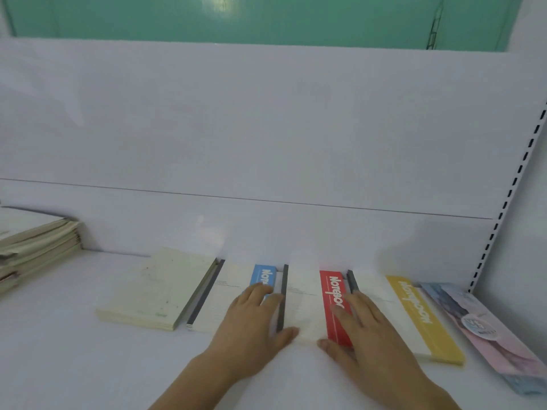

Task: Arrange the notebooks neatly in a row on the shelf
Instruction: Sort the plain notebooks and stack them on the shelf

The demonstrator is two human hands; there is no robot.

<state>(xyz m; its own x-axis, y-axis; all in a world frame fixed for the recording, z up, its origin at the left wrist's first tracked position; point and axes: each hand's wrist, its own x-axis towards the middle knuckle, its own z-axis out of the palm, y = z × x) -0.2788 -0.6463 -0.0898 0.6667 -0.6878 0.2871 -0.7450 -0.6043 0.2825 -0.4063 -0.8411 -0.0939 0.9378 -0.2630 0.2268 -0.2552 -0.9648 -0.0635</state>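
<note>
Several notebooks lie flat in a row on the white shelf [74,350]. From the left: a cream notebook [154,288], a white one with a blue band [263,276], a white one with a red band [331,294], a white one with a yellow band [420,315] and a pink-and-blue pictured one [485,329]. My left hand [251,324] lies flat with straight fingers on the blue-band notebook, thumb reaching onto the red-band one. My right hand [364,327] rests flat across the red band and the yellow-band notebook's white cover.
A stack of worn cream books [32,247] sits at the far left against the white back panel [266,128]. A slotted shelf upright [503,208] runs up the right side. Bare shelf surface lies in front of the row.
</note>
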